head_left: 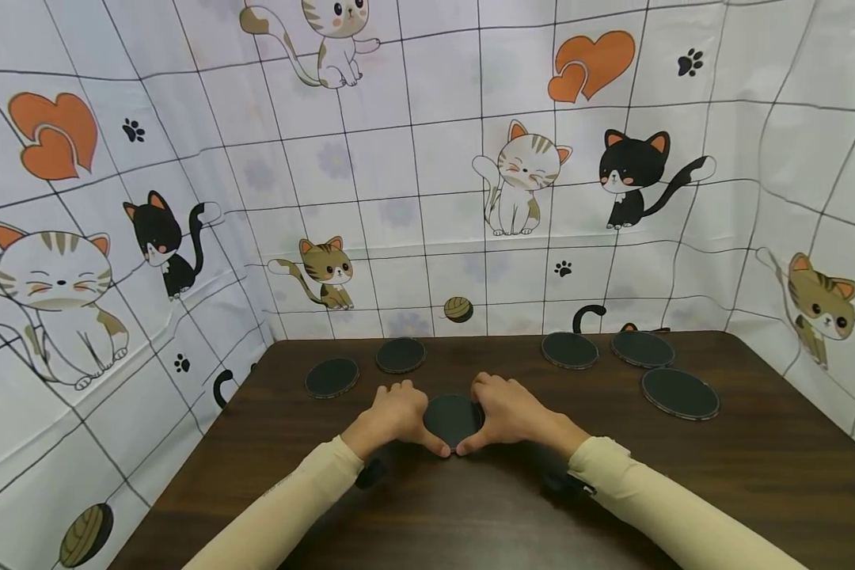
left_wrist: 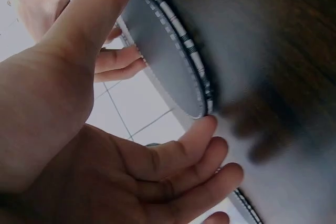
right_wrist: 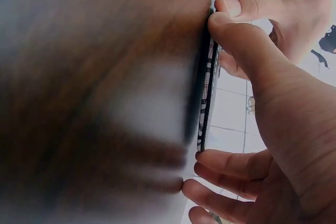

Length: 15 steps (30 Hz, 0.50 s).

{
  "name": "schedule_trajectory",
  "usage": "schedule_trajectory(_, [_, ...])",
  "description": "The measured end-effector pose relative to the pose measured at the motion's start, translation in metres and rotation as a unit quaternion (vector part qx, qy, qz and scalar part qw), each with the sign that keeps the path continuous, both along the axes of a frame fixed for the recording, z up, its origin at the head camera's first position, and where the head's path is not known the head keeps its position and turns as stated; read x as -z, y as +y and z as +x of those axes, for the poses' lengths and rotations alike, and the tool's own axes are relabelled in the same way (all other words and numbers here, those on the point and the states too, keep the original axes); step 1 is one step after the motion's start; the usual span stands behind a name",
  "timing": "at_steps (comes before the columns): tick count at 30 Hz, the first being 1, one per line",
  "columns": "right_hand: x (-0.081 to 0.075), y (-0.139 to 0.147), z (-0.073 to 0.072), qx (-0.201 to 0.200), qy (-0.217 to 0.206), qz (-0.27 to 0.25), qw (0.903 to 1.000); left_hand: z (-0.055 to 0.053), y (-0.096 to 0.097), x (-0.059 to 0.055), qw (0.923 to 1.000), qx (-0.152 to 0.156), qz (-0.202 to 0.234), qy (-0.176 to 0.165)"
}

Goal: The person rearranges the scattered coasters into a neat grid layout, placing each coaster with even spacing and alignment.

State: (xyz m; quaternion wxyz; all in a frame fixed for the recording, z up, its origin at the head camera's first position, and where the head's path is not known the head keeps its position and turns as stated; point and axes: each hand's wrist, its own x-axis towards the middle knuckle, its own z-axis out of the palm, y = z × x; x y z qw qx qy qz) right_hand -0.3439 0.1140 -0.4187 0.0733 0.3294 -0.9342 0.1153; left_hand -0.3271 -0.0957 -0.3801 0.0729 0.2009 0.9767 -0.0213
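A round dark coaster (head_left: 454, 419) with a black-and-white patterned rim is between my two hands at the middle of the table. My left hand (head_left: 397, 416) grips its left side, the thumb at the near edge and fingertips farther round the rim. On the right side my right hand (head_left: 511, 409) holds it the same way, and the two thumb tips nearly meet. The left wrist view shows the coaster's (left_wrist: 168, 56) face and rim; the right wrist view shows its edge (right_wrist: 206, 93) almost side-on. Whether it touches the table cannot be told.
Two similar coasters lie at the back left, one nearer (head_left: 332, 378) and one farther (head_left: 400, 355). Three more lie at the back right: a left one (head_left: 569, 350), a far one (head_left: 642, 348) and a near one (head_left: 680, 394). A cat-print sheet (head_left: 442, 182) hangs behind the brown table (head_left: 456, 522).
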Motion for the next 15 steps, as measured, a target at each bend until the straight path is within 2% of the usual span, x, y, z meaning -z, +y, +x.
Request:
schedule_trajectory(7, [0.002, -0.006, 0.009, -0.011, 0.003, 0.005, 0.9999, 0.009, 0.002, -0.003, 0.9991, -0.016, -0.039, -0.007])
schedule_trajectory(15, [0.0, -0.007, 0.012, -0.015, 0.006, 0.015, 0.9998, 0.01, 0.004, -0.005, 0.9978, -0.028, -0.059, -0.014])
